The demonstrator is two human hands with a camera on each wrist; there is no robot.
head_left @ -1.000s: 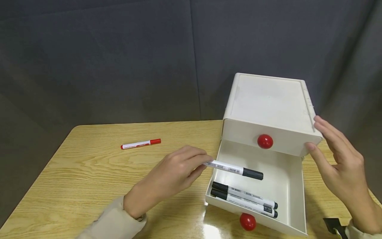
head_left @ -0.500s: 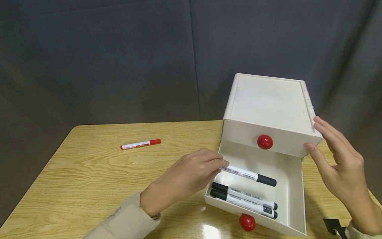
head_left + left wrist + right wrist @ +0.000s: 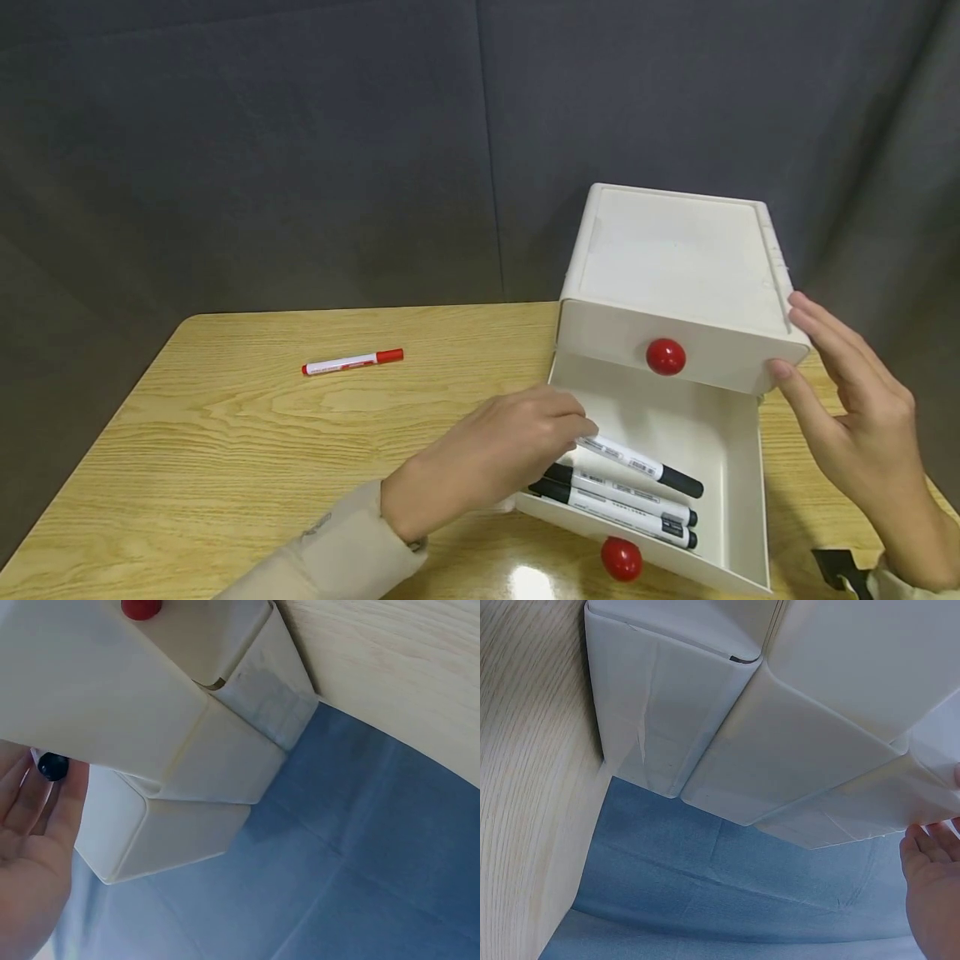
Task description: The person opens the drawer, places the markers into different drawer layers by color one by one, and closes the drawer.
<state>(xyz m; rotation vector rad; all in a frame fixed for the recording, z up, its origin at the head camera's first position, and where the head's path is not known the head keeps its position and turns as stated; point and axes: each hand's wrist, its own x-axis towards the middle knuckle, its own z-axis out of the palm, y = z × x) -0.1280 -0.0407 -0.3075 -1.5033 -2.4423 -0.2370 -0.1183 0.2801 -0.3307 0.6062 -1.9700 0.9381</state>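
Observation:
My left hand point(image 3: 517, 442) pinches a white marker with a black cap point(image 3: 622, 457) by its uncapped end, inside the pulled-out drawer point(image 3: 738, 500). The marker slants down to the right, and in the left wrist view its dark end point(image 3: 52, 766) shows between the fingers. Below it, two more black-capped markers point(image 3: 633, 497) lie side by side along the drawer's front, their caps partly behind my hand. At the white drawer cabinet's point(image 3: 682, 258) front right corner, my right hand point(image 3: 862, 408) touches the side with straight fingers and the front with its thumb.
A red-capped marker point(image 3: 352, 362) lies on the wooden table point(image 3: 247, 450) at the left. Red round knobs stick out from the upper drawer point(image 3: 666, 357) and the open drawer's front point(image 3: 622, 559). A dark curtain point(image 3: 337, 167) hangs behind.
My left hand has moved right and lower in the head view, carrying the marker further into the drawer and tilting it more steeply. The right hand has stayed on the cabinet.

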